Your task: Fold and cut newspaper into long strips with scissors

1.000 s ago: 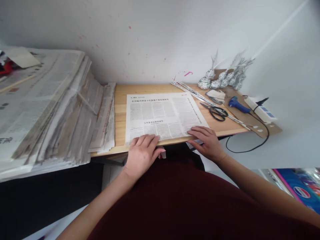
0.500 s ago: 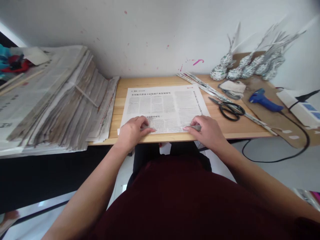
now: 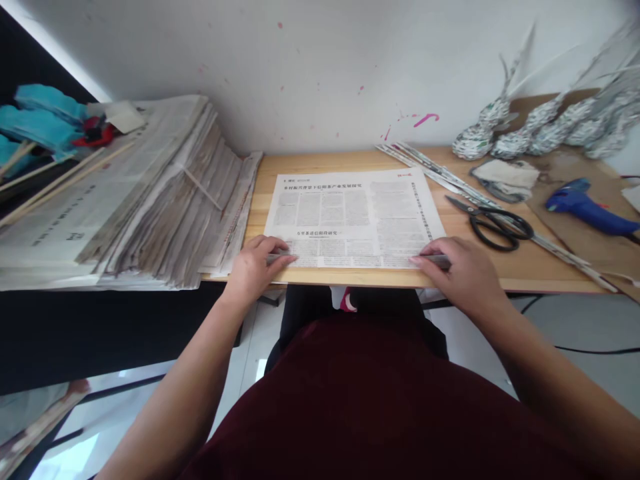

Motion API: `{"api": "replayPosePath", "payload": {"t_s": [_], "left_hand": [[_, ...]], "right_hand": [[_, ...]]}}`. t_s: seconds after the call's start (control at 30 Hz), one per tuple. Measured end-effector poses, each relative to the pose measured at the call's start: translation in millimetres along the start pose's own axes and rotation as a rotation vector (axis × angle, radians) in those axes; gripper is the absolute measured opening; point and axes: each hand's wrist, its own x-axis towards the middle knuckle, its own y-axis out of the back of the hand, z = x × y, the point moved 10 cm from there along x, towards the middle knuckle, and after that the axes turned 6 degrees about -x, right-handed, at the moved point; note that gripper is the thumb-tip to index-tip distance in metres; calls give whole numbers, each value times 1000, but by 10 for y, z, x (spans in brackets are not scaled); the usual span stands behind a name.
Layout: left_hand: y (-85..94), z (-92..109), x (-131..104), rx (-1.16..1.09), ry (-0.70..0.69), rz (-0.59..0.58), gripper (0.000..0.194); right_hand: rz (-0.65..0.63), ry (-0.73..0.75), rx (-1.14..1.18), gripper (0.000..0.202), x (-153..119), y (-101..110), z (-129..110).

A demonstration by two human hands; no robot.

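Note:
A sheet of newspaper (image 3: 325, 213) lies flat on the wooden table, printed side up. Its near edge is folded over in a narrow strip along the table's front edge. At the left near corner, my left hand (image 3: 254, 272) pinches the folded edge between thumb and fingers. My right hand (image 3: 461, 272) does the same at the right near corner. Close beyond my right hand lie black-handled scissors (image 3: 500, 230), resting across several thin newspaper strips or rolled sticks (image 3: 450, 183).
A tall stack of newspapers (image 3: 150, 200) fills the left, with turquoise items (image 3: 47, 113) and thin sticks on top. On the right are a blue glue gun (image 3: 590, 207) on cardboard, a crumpled cloth (image 3: 506, 177) and several woven newspaper shapes (image 3: 483, 130) against the wall.
My hands have slid apart along the near edge, out to the sheet's two corners. The camera view has turned, shifting everything to the right in the picture.

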Motion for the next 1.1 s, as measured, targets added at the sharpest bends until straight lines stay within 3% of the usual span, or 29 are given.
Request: {"api": "replayPosePath", "payload": {"t_s": [0.17,0.27,0.8,0.97,1.1], "left_hand": [[85,-113,-94,-78,62,40,22],[125,-116,-136,-73,72,75,19],[180,-93,-203,-42,84,151,19],[156,-85,-202,-30,92,127,23],[162,-76,-162,-39,97,58,29]], "right_hand": [[-8,-108,-3,22,-70,45,223],[17,-94,21,22,-85,72,272],[152,25,25,19,-158,166,214],[146,37,26,22,-158,171,213],[64,7,51,25,-138,157,269]]}}
